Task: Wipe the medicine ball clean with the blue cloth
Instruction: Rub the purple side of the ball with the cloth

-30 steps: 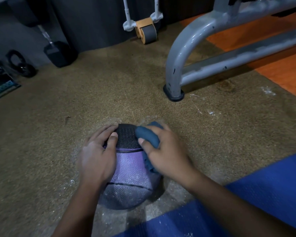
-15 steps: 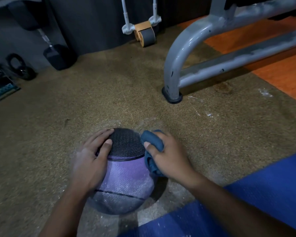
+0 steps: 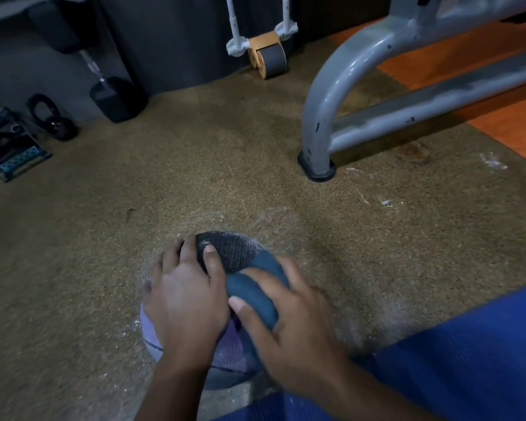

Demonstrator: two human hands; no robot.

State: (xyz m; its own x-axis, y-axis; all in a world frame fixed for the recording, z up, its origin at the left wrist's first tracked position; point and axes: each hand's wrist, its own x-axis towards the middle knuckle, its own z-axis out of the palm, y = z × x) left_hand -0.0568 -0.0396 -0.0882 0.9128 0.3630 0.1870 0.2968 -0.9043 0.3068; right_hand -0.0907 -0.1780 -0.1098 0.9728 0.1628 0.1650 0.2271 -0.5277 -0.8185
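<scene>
A purple and dark grey medicine ball [image 3: 231, 253] sits on the brown speckled floor in front of me, dusted with white powder. My left hand [image 3: 186, 302] lies spread over its top left side, fingers curving round the dark cap. My right hand [image 3: 292, 326] grips the bunched blue cloth [image 3: 255, 290] and presses it against the ball's upper right side, close beside the left thumb. Most of the ball's purple band is hidden under both hands.
A grey metal machine frame [image 3: 319, 123] stands on the floor at the right rear. A dumbbell [image 3: 116, 98], a kettlebell [image 3: 52, 120] and a wheeled roller [image 3: 268, 57] line the back wall. A blue mat [image 3: 468, 360] lies at the lower right.
The right hand has slid the cloth from the ball's right side up toward its top and the left thumb. The left hand has shifted further over the top.
</scene>
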